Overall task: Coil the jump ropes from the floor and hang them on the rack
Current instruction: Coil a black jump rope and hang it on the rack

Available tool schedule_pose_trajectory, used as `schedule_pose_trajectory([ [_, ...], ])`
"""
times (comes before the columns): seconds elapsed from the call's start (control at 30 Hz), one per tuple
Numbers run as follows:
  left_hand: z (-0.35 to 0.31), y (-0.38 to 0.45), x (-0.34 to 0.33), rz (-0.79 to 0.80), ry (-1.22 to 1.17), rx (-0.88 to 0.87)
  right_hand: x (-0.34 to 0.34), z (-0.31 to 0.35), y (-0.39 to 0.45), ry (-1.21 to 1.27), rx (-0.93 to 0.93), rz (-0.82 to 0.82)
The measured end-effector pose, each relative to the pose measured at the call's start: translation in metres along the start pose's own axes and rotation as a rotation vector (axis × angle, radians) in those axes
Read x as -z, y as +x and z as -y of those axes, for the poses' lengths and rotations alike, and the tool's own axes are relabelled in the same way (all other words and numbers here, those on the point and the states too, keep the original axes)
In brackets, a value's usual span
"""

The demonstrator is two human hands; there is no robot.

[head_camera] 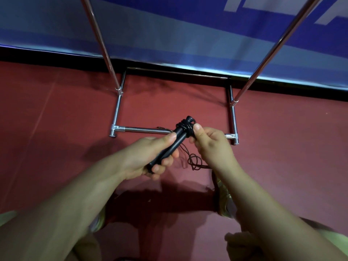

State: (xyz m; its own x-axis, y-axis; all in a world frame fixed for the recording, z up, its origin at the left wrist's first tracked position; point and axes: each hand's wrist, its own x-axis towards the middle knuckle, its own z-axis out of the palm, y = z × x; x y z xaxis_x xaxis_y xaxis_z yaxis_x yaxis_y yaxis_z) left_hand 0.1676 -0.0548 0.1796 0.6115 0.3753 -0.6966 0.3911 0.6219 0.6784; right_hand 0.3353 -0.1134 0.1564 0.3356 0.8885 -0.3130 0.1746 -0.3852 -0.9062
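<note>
Chrome tubing of the rack (117, 108) stands on the red floor (56, 119) at the left, its base forming a rectangle against a blue banner (169, 34), with two poles rising out of view. Just in front of the near base bar, the left forearm reaches in from the lower left, and the left hand (150, 159) curls its fingers round two black handles (167, 147) held side by side, thumb laid along the top, the handles slanting up to the right. Black rope (185, 127) is wound in several turns round the handles' upper ends. To the right, the right hand (209, 142) pinches those turns between thumb and bent fingers, its forearm coming in from the lower right. The two hands nearly meet over the handles. Below them, a thin loose length of cord (195, 162) loops above the floor.
</note>
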Motion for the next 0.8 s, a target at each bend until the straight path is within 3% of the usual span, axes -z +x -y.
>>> schedule_pose_trajectory([
  [0.17,0.007,0.013,-0.003,-0.191,0.188,-0.068,-0.013,-0.009,-0.005,-0.051,-0.073,-0.032],
  [0.37,0.016,0.023,0.008,-0.467,0.809,-0.172,-0.019,0.0,-0.013,0.058,-0.309,0.221],
  [0.47,0.017,0.022,0.008,-0.516,0.973,-0.15,-0.019,0.001,-0.013,0.083,-0.379,0.294],
  [0.63,0.017,0.019,0.004,-0.599,1.262,-0.191,-0.018,-0.003,-0.011,0.151,-0.313,0.292],
  [0.7,0.015,0.02,0.007,-0.53,1.12,-0.197,-0.018,-0.005,-0.009,0.195,-0.233,0.295],
  [0.8,0.009,0.017,0.01,-0.142,0.564,-0.116,-0.015,-0.004,-0.004,0.236,-0.151,0.327],
])
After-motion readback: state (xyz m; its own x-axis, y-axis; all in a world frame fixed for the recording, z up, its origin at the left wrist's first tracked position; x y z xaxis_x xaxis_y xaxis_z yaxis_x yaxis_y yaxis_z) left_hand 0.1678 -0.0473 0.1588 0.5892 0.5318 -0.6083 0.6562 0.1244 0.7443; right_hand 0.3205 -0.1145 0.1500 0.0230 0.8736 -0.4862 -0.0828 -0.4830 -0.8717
